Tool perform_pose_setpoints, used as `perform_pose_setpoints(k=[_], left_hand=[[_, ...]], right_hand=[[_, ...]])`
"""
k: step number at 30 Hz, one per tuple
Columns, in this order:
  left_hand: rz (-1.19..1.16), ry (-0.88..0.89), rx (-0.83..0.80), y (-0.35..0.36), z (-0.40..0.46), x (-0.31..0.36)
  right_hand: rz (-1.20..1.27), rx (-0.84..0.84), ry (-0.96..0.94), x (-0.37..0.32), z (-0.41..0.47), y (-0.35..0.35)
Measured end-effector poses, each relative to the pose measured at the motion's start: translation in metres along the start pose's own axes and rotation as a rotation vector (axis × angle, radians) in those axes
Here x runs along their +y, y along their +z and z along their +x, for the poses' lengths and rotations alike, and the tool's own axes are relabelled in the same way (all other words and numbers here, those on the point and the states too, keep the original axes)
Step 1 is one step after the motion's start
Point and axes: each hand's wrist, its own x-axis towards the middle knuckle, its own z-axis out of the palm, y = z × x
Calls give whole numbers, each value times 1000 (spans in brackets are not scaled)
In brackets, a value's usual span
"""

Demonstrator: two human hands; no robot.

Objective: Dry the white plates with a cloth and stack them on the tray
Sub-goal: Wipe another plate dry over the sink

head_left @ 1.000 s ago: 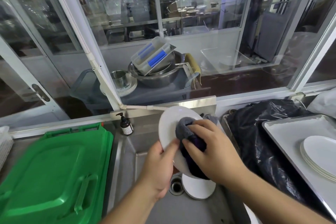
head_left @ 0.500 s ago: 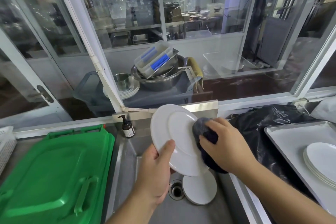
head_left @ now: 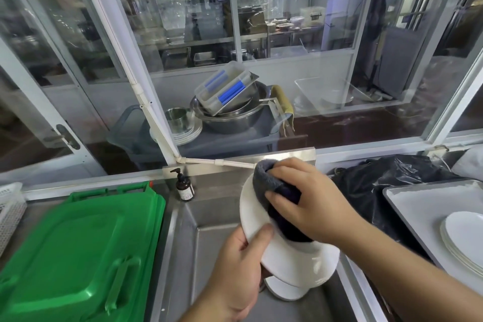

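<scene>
The left hand grips the plate tilted over the sink, so the right hand, clutching the cloth, reaches its face.

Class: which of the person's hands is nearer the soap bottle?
Left. The left hand grips the plate's lower-left rim, on the bottle's side; the right hand with the cloth lies farther right.

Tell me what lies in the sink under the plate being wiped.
Under the held plate, another white plate lies on the sink floor. Only its lower edge shows; the rest, and the drain, are covered by the held plate and left hand.
</scene>
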Motion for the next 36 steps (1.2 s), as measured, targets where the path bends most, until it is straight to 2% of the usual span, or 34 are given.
perform_pose_setpoints(k=[4,7,10,17,20,25,27,32,36], left_hand=[[167,113,-36,-6,2,-4],[250,173,-33,-13,3,-5],[333,231,-14,-16,3,-1],[316,296,50,-13,10,13],[374,311,45,-12,13,16],[552,299,111,-19,24,13],[662,325,130,-23,27,14],[1032,417,120,-32,29,17],[1355,591,-18,-30,27,15]], right_hand=[[-74,69,93,11,20,-3],[-65,39,329,21,28,-11],[19,30,530,29,25,-18],[230,49,892,25,-6,-1],[234,16,948,18,-21,11],[207,-117,907,5,-36,9],[362,-85,926,1,-35,2],[791,168,1068,1,-24,-13],[1014,236,1118,3,-22,-15]])
